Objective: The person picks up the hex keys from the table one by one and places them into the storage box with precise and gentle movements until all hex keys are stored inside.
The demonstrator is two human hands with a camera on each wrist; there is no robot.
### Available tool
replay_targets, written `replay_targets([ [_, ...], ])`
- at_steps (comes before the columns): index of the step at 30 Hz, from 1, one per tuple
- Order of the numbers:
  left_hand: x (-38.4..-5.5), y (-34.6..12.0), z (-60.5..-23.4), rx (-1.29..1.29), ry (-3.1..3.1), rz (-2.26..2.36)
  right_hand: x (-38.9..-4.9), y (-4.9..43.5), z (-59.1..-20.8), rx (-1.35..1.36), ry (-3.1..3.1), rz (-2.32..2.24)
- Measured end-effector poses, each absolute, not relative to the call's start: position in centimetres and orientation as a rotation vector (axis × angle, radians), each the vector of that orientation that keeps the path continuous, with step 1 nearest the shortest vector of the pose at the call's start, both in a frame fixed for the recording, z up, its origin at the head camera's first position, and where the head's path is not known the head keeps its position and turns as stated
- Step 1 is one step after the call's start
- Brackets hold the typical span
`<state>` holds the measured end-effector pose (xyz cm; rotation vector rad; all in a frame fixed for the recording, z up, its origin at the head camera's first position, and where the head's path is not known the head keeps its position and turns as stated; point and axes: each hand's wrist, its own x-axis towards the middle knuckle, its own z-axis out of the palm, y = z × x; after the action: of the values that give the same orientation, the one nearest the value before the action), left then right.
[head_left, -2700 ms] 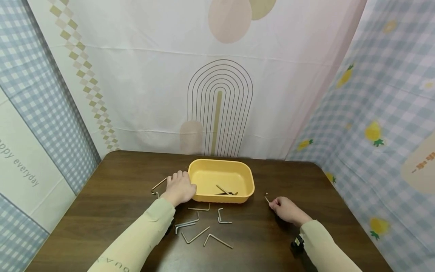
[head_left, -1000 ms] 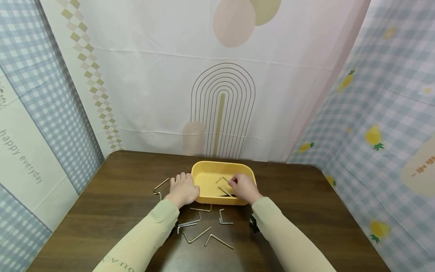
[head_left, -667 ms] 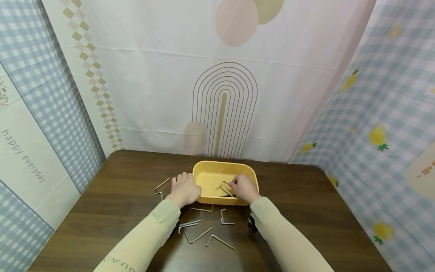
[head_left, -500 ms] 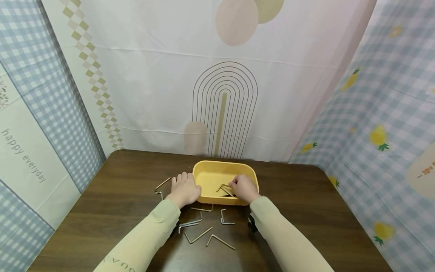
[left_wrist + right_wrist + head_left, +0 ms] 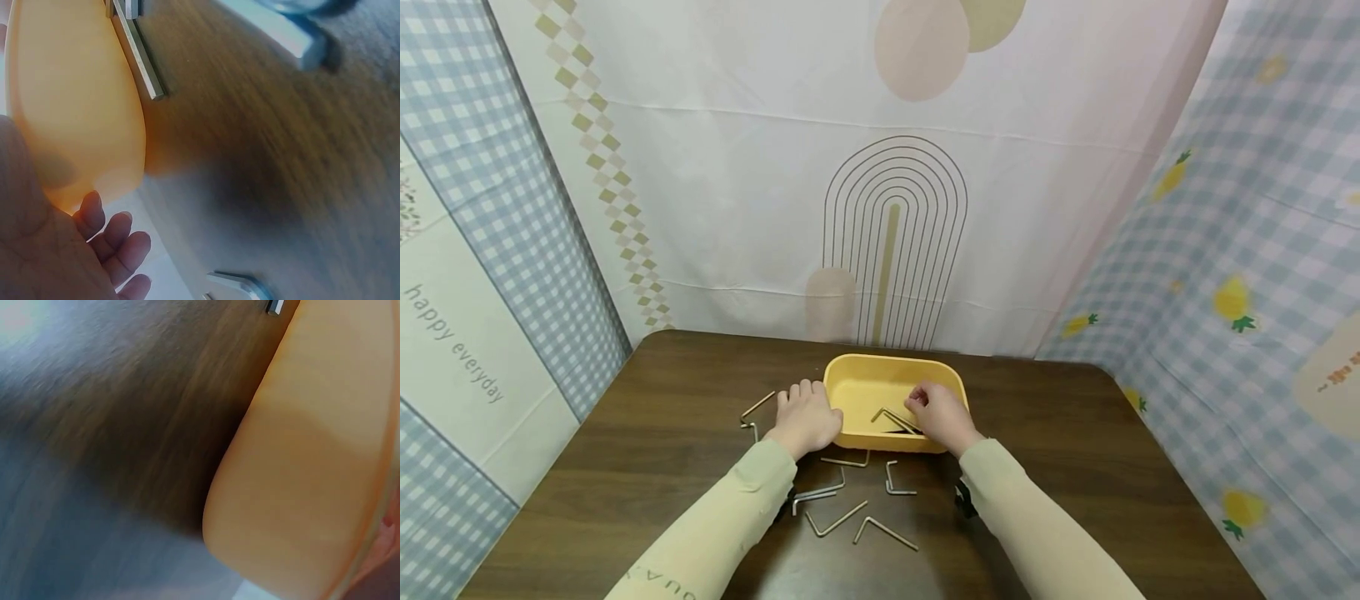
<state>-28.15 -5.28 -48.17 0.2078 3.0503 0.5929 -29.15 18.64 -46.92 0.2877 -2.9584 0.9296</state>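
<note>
Got at least two hex keys (image 5: 898,417) in the yellow tub (image 5: 880,442), more keys (image 5: 891,532) left on the worktop (image 5: 1075,417). Gripping tub with left hand (image 5: 806,419); nothing in right hand's (image 5: 942,415) loosened fingers.

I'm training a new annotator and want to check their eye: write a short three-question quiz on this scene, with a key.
1. Multiple choice: which items lie in the yellow bin?
A) spoons
B) hex keys
C) marbles

2. True or false: the right hand reaches over the bin's rim.

3. Fill in the blank: in the head view, the bin's left end is touched by the person's ____ hand.

Key:
1: B
2: True
3: left hand
</note>
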Motion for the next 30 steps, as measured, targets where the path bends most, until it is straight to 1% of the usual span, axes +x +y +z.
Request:
replay_targets([
  [7, -28.1, -5.3, -48.0, 0.204, 3.046, 0.589, -27.3, 19.9, -45.9, 0.444, -2.797, 0.963],
  [15, -28.2, -5.4, -47.9, 0.191, 3.045, 0.607, -24.4, 21.0, -44.9, 0.564, -2.718, 1.059],
  [21, -28.4, -5.4, -48.0, 0.182, 3.036, 0.607, -22.1, 21.8, -45.8, 0.693, -2.709, 1.135],
  [26, -28.6, -5.3, -48.1, 0.185, 3.032, 0.596, -20.4, 22.1, -47.3, 0.689, -2.774, 1.273],
  [30, -28.6, -5.1, -48.2, 0.182, 3.034, 0.591, -19.8, 22.2, -49.1, 0.713, -2.816, 1.312],
])
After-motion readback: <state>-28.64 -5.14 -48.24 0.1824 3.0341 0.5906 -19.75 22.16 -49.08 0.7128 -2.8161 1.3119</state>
